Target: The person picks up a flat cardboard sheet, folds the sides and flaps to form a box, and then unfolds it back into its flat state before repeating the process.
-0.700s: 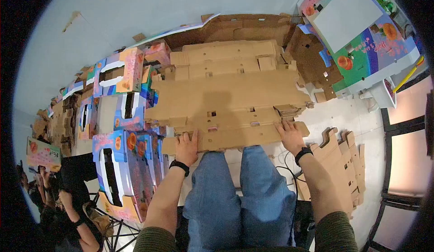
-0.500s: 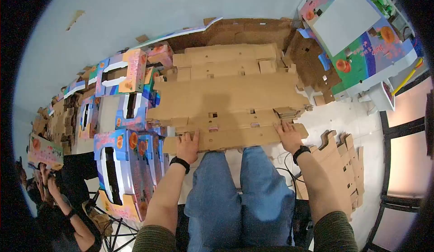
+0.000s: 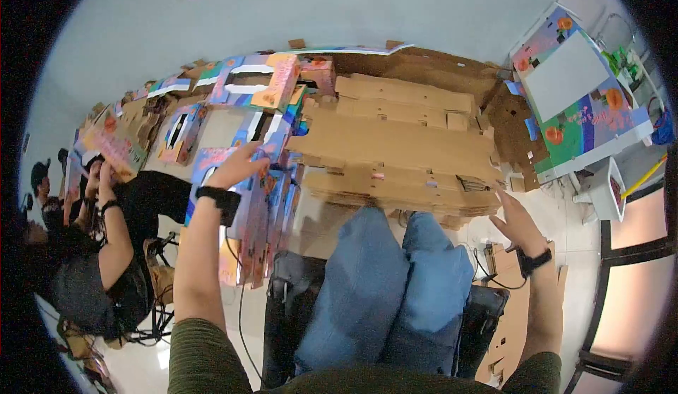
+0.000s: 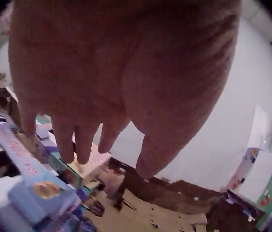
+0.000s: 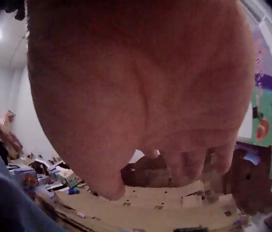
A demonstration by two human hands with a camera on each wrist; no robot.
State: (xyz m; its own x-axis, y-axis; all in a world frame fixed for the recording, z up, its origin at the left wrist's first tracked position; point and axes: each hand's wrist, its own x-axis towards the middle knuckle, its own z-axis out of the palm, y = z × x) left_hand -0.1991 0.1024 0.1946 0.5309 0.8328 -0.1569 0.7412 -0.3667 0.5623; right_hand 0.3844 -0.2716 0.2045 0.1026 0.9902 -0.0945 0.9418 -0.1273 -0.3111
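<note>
A stack of flat brown cardboard sheets (image 3: 395, 140) lies in front of my knees in the head view, cut with small slots. My left hand (image 3: 240, 166) is in the air with fingers extended, holding nothing, and overlaps the colourful fruit-printed cartons (image 3: 244, 214) left of the stack. The left wrist view shows its bare palm (image 4: 121, 72) and spread fingers. Just off the stack's near right corner, my right hand (image 3: 519, 221) is raised, thumb apart from the fingers. Its palm (image 5: 140, 92) faces the right wrist camera with nothing in it.
More printed cartons (image 3: 258, 83) stand farther back on the left. Another person (image 3: 106, 253) sits at the far left. At right are a printed panel (image 3: 579, 104), a white bin (image 3: 607, 193) and cut cardboard pieces (image 3: 508, 309) on the floor. A cable (image 3: 244, 323) hangs from my left wrist.
Both hands have come off the near edge of the cardboard stack. The left moved left to the printed cartons, the right moved out to the right. The head view has swung left.
</note>
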